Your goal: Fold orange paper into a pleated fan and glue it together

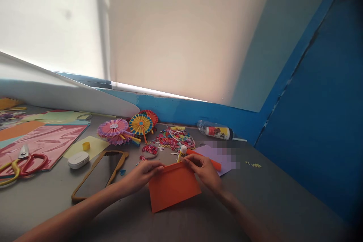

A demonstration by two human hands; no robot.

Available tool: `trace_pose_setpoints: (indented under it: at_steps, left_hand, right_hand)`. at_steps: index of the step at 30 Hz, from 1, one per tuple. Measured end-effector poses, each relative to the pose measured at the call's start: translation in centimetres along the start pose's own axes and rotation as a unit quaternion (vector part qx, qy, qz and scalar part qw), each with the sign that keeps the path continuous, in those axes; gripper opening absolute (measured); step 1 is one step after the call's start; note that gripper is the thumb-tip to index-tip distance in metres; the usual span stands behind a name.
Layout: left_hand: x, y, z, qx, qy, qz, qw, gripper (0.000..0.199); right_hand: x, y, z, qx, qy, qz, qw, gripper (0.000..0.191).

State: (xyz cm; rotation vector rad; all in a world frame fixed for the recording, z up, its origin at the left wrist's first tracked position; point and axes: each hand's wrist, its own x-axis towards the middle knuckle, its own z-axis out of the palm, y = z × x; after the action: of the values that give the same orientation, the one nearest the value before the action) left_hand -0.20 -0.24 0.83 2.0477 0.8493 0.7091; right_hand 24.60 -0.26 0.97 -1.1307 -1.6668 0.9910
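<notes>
Orange sheet pinched in both hands

The left hand [149,170] and right hand [202,168] pinched the orange sheet's [174,189] top edge above the table [133,219], fingers nearly closed. The sheet partly hid the glue stick [182,153]; pixelation blurred the purple paper [211,159].

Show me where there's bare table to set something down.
Widest bare patch: grey tabletop between the right forearm and the blue wall, nearer than the yellow paper scraps. Smaller: between the red-and-yellow-handled scissors, tan-cased phone and left forearm. Crowded: beyond the left hand and right hand, with pleated paper rosettes, multicoloured shreds, purple paper.
</notes>
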Motion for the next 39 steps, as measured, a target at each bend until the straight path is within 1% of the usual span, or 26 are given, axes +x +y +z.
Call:
trace_pose_setpoints:
  at_steps: [2,4,6,8,9,10,11,12,14,15,16,18,20,22,24,26,28,30,32,35,39]
  left_hand:
    - [-0.4,0.2,-0.1,-0.055,-0.027,-0.010,0.998,0.038]
    - [-0.8,0.3,-0.4,-0.122,-0.077,-0.035,0.989,0.046]
    - [-1.0,0.3,-0.7,-0.206,-0.141,-0.056,0.967,0.056]
    - [-1.0,0.5,-1.1,-0.287,-0.205,-0.071,0.933,0.062]
    - [-1.0,0.6,-1.3,-0.313,-0.226,-0.075,0.919,0.062]
    - [-0.9,0.7,-1.4,-0.320,-0.231,-0.072,0.916,0.060]
    - [-0.8,0.8,-1.4,-0.303,-0.217,-0.058,0.926,0.057]
    - [-0.7,0.9,-1.4,-0.265,-0.190,-0.034,0.945,0.054]
    - [-0.6,0.9,-1.0,-0.159,-0.125,0.025,0.979,0.048]
    - [-0.5,0.9,-0.7,-0.107,-0.101,0.050,0.988,0.042]
    - [-0.5,0.9,-0.3,-0.069,-0.082,0.068,0.992,0.034]
    - [-0.5,1.0,0.4,-0.036,-0.048,0.089,0.994,0.023]
    - [-0.5,1.1,0.9,-0.035,0.002,0.092,0.995,0.025]
    - [-0.5,1.3,1.2,-0.021,0.036,0.066,0.997,0.033]
    - [-0.5,1.5,1.1,0.020,0.032,0.035,0.999,0.039]
    - [-0.6,1.6,0.8,0.062,-0.006,0.026,0.998,0.041]
    - [-0.6,1.6,0.6,0.086,-0.044,0.030,0.995,0.041]
    - [-0.6,1.5,0.4,0.096,-0.071,0.032,0.992,0.042]
    - [-0.6,1.4,0.3,0.102,-0.086,0.034,0.990,0.042]
    - [-0.6,1.2,0.0,0.107,-0.098,0.036,0.989,0.038]
    - [-0.6,0.7,-0.3,0.096,-0.103,0.028,0.990,0.031]
  right_hand:
    - [0.1,0.2,0.0,0.014,0.018,0.001,1.000,0.034]
    - [0.2,0.3,-0.1,0.020,0.035,-0.001,0.999,0.035]
    - [0.2,0.3,-0.1,0.015,0.045,-0.008,0.999,0.035]
    - [0.2,0.1,-0.3,0.004,0.050,-0.014,0.999,0.036]
    - [0.2,0.0,-0.4,0.000,0.044,-0.014,0.999,0.036]
    - [0.1,-0.1,-0.4,-0.002,0.032,-0.008,0.999,0.037]
    - [0.0,-0.1,-0.4,0.000,0.015,0.004,1.000,0.038]
    - [-0.1,-0.2,-0.3,0.006,-0.008,0.022,1.000,0.040]
    - [-0.4,-0.2,0.2,0.032,-0.060,0.060,0.996,0.043]
    - [-0.6,-0.1,0.6,0.049,-0.081,0.078,0.992,0.045]
    - [-0.8,0.0,1.0,0.067,-0.097,0.093,0.989,0.046]
    - [-0.9,0.2,1.8,0.096,-0.124,0.113,0.981,0.049]
    - [-0.9,0.2,2.1,0.110,-0.132,0.110,0.979,0.049]
    - [-0.8,0.1,2.0,0.114,-0.123,0.085,0.982,0.047]
    - [-0.7,-0.3,1.6,0.109,-0.100,0.070,0.987,0.046]
    - [-0.7,-0.8,1.1,0.095,-0.086,0.075,0.989,0.052]
    - [-0.9,-1.4,0.8,0.073,-0.093,0.065,0.991,0.058]
    - [-1.0,-1.7,0.8,0.039,-0.109,0.024,0.993,0.050]
    - [-1.2,-1.7,1.0,0.003,-0.120,-0.005,0.993,0.039]
    - [-1.2,-1.3,1.2,-0.021,-0.122,-0.012,0.992,0.029]
    - [-1.1,-0.6,1.3,-0.033,-0.097,-0.024,0.994,0.022]
